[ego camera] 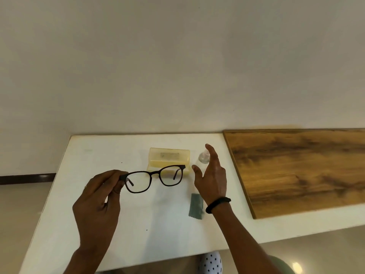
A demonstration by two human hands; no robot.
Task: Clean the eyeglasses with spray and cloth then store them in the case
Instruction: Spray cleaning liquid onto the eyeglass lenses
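The dark-framed plastic eyeglasses (154,179) hang above the white tabletop (94,155), temples unfolded, pinched at one hinge corner by the left hand (98,196). They look light and stiff but fragile, with lenses that smudge easily, so the frame edge is the sensible place to hold. Behind them lies the open translucent yellow case (169,157). The right hand (212,175), fingers spread and empty, reaches toward the small clear spray bottle (203,158); the grey-green cloth (196,206) lies nearer.

Soft, dimmish indoor light, faint shadows, wide-angle edge bending, perhaps slight blur.
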